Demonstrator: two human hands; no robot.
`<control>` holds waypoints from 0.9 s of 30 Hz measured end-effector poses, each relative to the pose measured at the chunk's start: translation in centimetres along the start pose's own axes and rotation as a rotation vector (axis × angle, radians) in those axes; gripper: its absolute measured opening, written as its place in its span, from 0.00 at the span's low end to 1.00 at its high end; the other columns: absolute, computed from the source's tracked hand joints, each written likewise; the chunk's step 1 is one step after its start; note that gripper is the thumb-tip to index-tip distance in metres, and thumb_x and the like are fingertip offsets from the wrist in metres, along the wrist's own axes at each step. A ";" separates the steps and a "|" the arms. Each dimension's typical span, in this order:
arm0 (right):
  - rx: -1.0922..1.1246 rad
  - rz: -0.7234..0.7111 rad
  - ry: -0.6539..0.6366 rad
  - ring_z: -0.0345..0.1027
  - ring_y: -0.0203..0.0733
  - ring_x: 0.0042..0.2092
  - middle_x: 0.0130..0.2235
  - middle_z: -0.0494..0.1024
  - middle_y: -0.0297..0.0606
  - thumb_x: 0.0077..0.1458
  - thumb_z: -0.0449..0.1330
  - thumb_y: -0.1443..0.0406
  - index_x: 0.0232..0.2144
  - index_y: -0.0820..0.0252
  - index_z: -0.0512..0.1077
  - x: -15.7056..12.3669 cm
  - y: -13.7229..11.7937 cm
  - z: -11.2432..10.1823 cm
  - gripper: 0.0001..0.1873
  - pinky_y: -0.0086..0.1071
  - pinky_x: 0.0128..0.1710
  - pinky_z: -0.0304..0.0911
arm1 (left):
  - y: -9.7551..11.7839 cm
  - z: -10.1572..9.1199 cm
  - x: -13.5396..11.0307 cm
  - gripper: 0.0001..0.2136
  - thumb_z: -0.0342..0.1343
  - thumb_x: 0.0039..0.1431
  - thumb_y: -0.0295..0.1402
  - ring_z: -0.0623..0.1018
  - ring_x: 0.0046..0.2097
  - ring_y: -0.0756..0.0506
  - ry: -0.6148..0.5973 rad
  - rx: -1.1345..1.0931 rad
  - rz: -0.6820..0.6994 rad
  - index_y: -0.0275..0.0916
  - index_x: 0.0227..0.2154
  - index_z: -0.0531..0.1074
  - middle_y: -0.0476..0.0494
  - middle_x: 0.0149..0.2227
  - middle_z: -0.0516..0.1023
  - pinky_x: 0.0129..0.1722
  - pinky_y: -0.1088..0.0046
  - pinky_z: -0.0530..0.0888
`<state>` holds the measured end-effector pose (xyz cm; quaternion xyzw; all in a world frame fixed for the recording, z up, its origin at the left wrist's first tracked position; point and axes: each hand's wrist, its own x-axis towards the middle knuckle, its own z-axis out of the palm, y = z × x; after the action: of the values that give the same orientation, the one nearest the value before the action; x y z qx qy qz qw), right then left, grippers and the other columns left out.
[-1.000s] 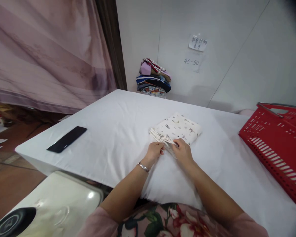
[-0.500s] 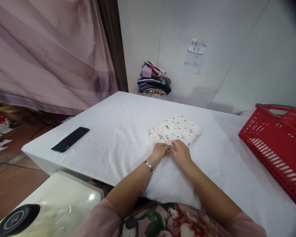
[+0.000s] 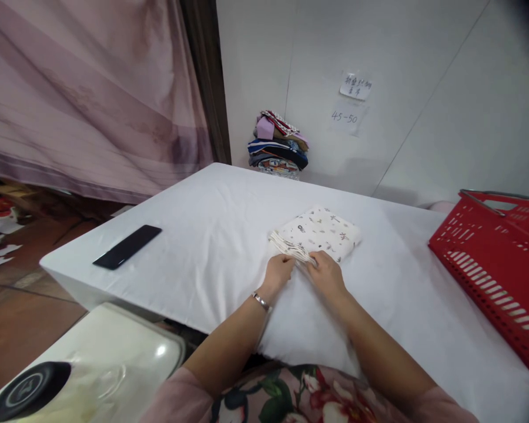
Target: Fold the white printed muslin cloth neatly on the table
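Here, left hand [image 3: 278, 269] and right hand [image 3: 327, 274] both pinch the near edge of the folded cloth [image 3: 321, 231], fingers curled.

One cloth [image 3: 320, 232], one phone [image 3: 127, 247], one basket [image 3: 489, 276], one clothes stack [image 3: 277, 150]

wall note [image 3: 345, 117] reading "45-50"

A flat black rectangular phone [image 3: 127, 247] lies near the left edge of the white-clothed table [image 3: 211, 205]. A red slotted plastic basket [image 3: 489, 264] stands at the table's right. A stack of folded colourful clothes [image 3: 278, 147] sits against the white wall, behind the table's far edge. Two paper notes [image 3: 355, 86] are stuck higher up. A mauve curtain [image 3: 92, 94] hangs on the left.
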<state>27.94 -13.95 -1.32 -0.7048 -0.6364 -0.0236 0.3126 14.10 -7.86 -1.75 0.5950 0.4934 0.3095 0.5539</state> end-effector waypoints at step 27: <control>-0.026 0.026 -0.020 0.66 0.41 0.39 0.36 0.74 0.37 0.52 0.51 0.67 0.37 0.58 0.70 0.1 0.1 0.2 0.11 0.31 0.38 0.58 | 2.2 1.3 0.1 0.08 0.52 0.51 0.27 0.62 0.14 0.57 -0.183 -0.238 -0.338 0.35 0.18 0.62 0.54 0.16 0.65 0.14 0.79 0.48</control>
<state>28.00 -13.73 -1.45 -0.7174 -0.6298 -0.0206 0.2971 15.80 -8.03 0.12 0.4601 0.4937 0.2130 0.7065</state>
